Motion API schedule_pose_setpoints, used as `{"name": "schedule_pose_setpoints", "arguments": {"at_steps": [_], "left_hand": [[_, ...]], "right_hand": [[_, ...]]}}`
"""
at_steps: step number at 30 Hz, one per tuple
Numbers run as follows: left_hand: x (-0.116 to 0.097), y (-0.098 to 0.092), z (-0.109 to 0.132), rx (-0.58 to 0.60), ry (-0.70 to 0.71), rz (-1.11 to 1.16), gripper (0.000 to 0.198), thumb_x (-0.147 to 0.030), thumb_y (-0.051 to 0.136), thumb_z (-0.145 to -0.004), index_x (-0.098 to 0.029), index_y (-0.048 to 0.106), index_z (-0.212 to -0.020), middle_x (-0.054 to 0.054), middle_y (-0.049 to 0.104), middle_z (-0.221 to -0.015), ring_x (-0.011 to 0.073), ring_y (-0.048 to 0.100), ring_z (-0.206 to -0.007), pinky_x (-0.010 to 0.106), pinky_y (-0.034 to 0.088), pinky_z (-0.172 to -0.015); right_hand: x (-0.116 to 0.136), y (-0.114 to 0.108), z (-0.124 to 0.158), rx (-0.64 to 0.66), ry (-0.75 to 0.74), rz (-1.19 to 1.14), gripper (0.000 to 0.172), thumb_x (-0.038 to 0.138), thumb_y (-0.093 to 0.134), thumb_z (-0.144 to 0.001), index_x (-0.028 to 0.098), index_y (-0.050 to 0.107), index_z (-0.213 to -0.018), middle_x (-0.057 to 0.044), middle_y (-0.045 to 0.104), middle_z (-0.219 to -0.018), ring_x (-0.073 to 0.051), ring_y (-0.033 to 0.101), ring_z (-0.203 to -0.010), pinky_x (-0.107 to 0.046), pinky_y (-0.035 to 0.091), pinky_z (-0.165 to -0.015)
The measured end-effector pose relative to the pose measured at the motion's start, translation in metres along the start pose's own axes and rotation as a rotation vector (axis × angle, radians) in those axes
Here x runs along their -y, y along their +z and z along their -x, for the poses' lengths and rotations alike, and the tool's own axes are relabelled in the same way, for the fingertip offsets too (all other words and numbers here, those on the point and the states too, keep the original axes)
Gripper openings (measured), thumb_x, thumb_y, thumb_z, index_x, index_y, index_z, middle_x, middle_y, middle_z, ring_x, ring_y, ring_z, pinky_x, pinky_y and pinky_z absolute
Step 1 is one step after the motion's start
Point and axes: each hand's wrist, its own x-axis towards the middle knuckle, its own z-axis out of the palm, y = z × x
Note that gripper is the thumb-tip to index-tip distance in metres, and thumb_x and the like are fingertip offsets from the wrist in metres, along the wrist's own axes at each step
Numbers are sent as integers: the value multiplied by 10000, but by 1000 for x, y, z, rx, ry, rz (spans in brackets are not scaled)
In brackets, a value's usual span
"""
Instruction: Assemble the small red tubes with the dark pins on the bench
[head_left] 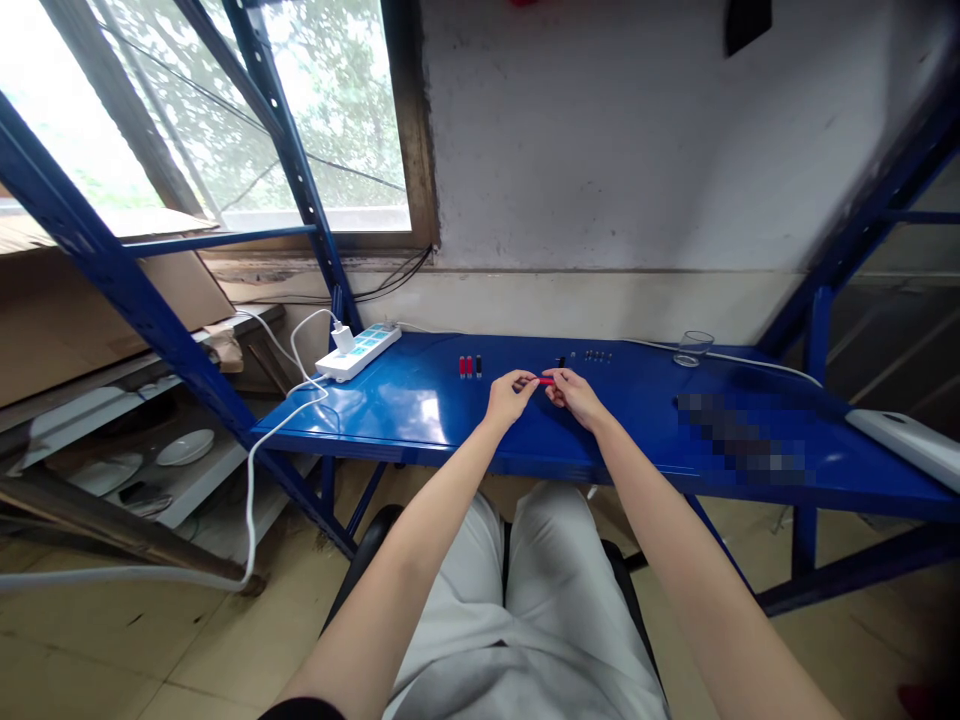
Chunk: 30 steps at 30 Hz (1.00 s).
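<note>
Small red piece (545,380) pinched between left hand (510,395) and right hand (574,395), just above the middle of the blue shelf (420,410). Long axis of the piece roughly left to right, one end at each set of fingertips; neither hand clearly nearer. Both hands closed on it in a fingertip grip. Behind the hands, well apart: short row of red and black pieces (469,366) standing upright, and a row of tiny dark bits (597,355). Farther left, white power strip (358,351); farther right, glass dish (694,347).
</note>
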Motion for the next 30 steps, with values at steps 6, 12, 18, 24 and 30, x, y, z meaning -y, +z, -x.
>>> {"name": "schedule_pose_setpoints", "arguments": {"at_steps": [6, 12, 18, 24, 30], "left_hand": [[-17, -12, -28, 157, 125, -197, 156, -254, 555, -780, -159, 665, -838, 48, 673, -796, 133, 591, -717, 268, 467, -719], [-52, -40, -87, 399, 218, -665, 112, -204, 585, -749, -185, 684, -799, 61, 661, -894, 201, 566, -886, 351, 401, -852], [-40, -51, -106, 383, 44, -869, 80, -97, 624, -666, -167, 648, -636, 88, 622, -840, 288, 477, -1013, 539, 228, -962], [-9, -59, -101, 355, 4, -1004, 127, -76, 561, -688, -161, 653, -669, 117, 583, -995, 307, 435, -1055, 578, 200, -964], [-7, -63, -97, 355, -15, -1093, 168, -92, 516, -716, -153, 670, -746, 134, 577, -1030, 304, 426, -1074, 579, 182, -981]], "right_hand": [[5, 2, 3, -14, 32, -12, 405, 541, 529, -757, 174, 506, -926, 24, 522, -515, -80, 375, -414, -234, 252, -440], [13, 4, 8, -42, 69, -27, 365, 502, 530, -767, 172, 511, -922, 22, 518, -523, -84, 385, -425, -238, 274, -448], [14, 4, 9, -41, 68, 38, 346, 488, 573, -741, 166, 551, -867, 16, 504, -533, -81, 387, -434, -243, 281, -453], [8, 1, 6, -40, 37, 66, 334, 476, 592, -722, 160, 581, -829, 10, 503, -547, -82, 395, -454, -244, 294, -459], [9, 1, 8, -30, 47, 82, 308, 441, 603, -720, 154, 594, -833, 8, 508, -565, -78, 404, -459, -245, 306, -468]]}}
